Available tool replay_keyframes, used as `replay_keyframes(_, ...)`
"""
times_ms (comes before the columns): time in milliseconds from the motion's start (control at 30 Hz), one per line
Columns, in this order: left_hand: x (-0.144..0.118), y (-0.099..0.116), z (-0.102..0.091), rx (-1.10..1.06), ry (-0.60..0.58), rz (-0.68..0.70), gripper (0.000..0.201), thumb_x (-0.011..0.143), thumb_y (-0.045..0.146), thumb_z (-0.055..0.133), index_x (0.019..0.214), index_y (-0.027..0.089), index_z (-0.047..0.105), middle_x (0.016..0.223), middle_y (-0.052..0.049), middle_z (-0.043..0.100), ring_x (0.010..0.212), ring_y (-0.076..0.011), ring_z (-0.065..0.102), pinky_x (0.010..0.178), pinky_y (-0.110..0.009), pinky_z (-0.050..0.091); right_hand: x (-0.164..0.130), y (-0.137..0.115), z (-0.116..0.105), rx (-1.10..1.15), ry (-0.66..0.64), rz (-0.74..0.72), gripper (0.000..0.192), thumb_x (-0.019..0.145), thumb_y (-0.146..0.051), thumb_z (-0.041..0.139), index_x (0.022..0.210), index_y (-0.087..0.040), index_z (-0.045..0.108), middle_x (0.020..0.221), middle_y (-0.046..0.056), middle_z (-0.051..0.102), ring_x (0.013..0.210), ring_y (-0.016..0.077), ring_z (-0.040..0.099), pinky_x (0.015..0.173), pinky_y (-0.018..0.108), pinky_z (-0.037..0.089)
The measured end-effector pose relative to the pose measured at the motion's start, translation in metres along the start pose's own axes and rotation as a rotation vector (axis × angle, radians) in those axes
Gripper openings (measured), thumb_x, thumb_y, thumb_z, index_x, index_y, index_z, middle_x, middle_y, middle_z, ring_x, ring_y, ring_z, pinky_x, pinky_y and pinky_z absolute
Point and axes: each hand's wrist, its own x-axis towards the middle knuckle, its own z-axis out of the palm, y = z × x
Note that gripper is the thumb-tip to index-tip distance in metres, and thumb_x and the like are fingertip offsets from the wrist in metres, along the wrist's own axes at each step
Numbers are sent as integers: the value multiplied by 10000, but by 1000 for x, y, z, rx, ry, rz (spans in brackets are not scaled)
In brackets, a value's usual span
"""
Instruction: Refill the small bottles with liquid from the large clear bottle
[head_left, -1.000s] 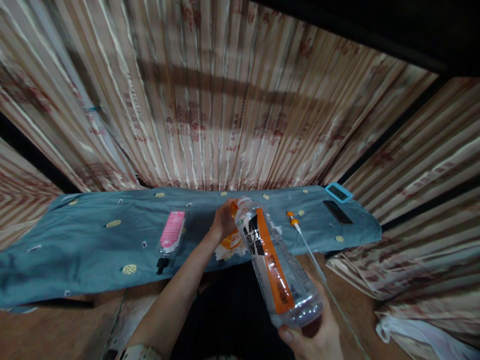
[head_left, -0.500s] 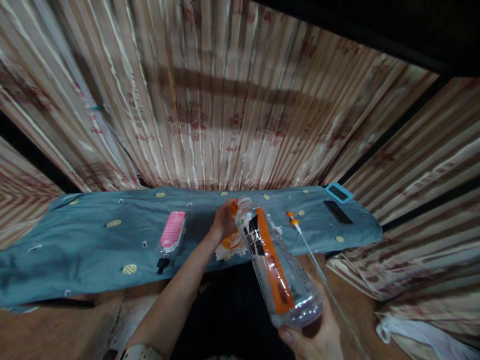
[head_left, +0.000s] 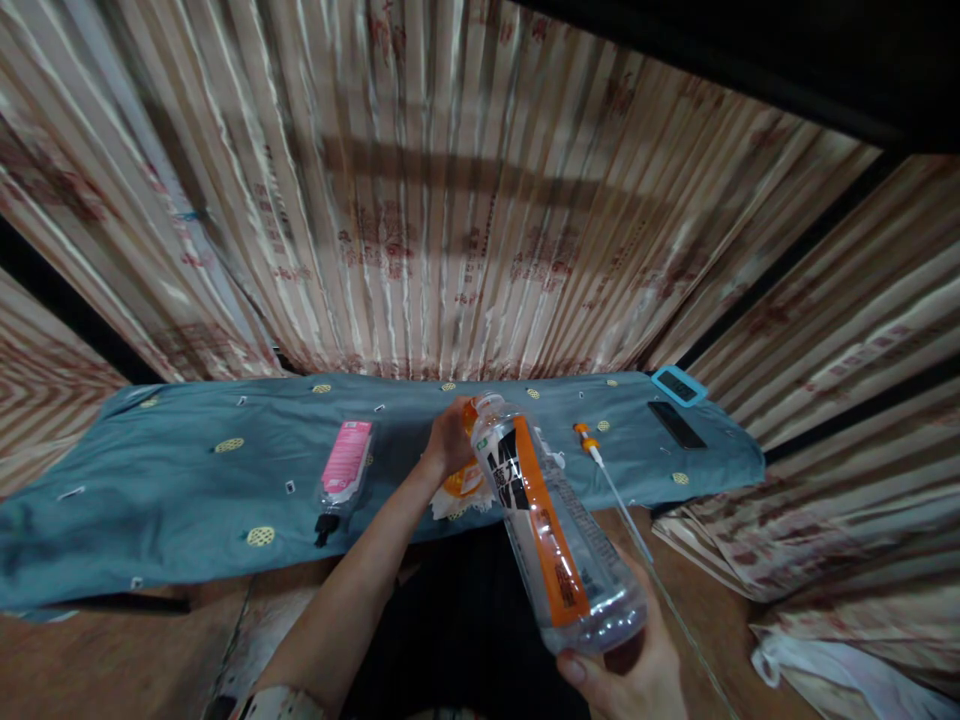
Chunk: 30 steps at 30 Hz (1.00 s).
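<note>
Head camera: a clear plastic bottle (head_left: pixel 556 530) with an orange-striped label is held at a tilt near the centre, its neck pointed toward eleven o'clock and its base toward five. A spill or a slip seems the likeliest trouble: if any liquid is inside, which cannot be told, a steeper tilt could send it past the neck, and the smooth base could be lost if support there were loosened. The thin wall might also be dented by too hard a squeeze.

The base is gripped by the right hand (head_left: pixel 637 660), with the thumb pressed at the near side and the other fingers mostly hidden. The left hand (head_left: pixel 448 440) is closed around an orange piece (head_left: pixel 469 415) set against the neck; whether the neck itself is pinched cannot be told.

At ten o'clock from the bottle, white tissue (head_left: pixel 442 508) is seen beneath something orange, partly hidden. At one o'clock, an orange-headed pump (head_left: pixel 587 440) is laid on the blue cloth (head_left: pixel 187 480). A dark phone (head_left: pixel 676 425) is placed at two o'clock, and a pink-labelled packet (head_left: pixel 346 460) between nine and ten.
</note>
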Motion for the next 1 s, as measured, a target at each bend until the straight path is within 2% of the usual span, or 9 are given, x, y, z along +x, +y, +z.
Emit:
replay_keyframes(133,0,0,0,-5,4,-16,303,797,217,703,1098,188,709,1150,-97,780,1058,-280,764,943,-389,634,0,-1,0,-19,1,-6,976,486,-732,921,1267,-242,599,1151,94,772,1042,308,758,901,353,586)
replay_keyframes(333,1,-1,1,-18,-3,-38,321,777,216,708,1095,176,693,1120,-105,784,1035,-284,764,933,-395,629,0,1,-1,-1,-16,0,967,494,-708,930,1275,-246,594,1157,70,768,1040,268,754,895,300,573)
replay_keyframes(700,1,-1,0,4,14,-20,290,793,223,710,1079,184,687,1104,-89,783,1020,-273,768,913,-387,634,-1,-2,0,2,-19,35,1000,484,-714,932,1286,-230,580,1116,90,779,983,291,769,851,329,594)
replay_keyframes(867,2,-1,0,2,-4,-46,300,793,219,713,1087,168,678,1095,-109,783,1018,-288,772,912,-402,635,-1,-3,0,-19,-12,19,991,490,-731,920,1284,-246,579,1147,73,772,1034,281,756,894,312,581)
replay_keyframes(1000,1,-2,1,-5,9,-38,288,795,222,713,1077,180,676,1091,-104,786,1014,-282,771,913,-396,635,-1,-5,2,-1,-6,19,987,481,-724,928,1273,-237,597,1132,83,772,1010,290,758,869,329,590)
